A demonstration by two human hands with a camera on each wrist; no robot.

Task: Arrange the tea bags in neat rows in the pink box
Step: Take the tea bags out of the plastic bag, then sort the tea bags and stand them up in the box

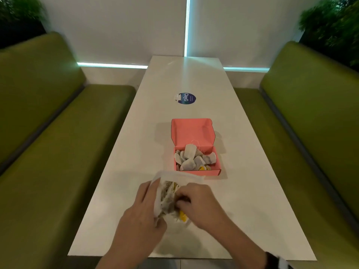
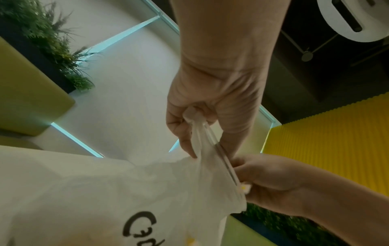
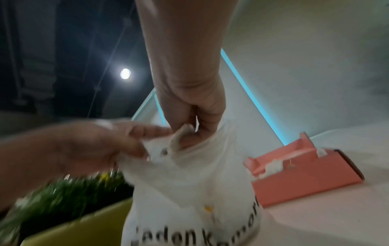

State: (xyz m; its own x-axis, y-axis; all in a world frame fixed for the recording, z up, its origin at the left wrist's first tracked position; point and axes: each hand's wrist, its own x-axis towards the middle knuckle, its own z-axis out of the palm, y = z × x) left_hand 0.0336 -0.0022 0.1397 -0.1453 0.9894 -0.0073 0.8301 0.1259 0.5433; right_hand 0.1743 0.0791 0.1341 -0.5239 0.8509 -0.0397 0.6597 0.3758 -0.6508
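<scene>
Right hand (image 1: 198, 202) fingers buried in the white plastic bag (image 1: 171, 193) mouth, their hold on the tea bags (image 1: 194, 158) unreadable; bag lettering cut off at 6 o'clock in both wrist views; left hand (image 3: 88, 146) and plant (image 3: 63, 196) at 8 o'clock smeared by motion in right-wrist view.

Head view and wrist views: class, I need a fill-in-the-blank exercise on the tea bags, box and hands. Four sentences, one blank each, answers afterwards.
1. The lid of the pink box stands ____.
2. The tea bags in the box lie in a loose ____, not in rows.
3. The left hand holds the mouth of a white plastic ____.
4. The right hand pinches a tea bag inside the ____.

Missing words: open; heap; bag; bag
</scene>
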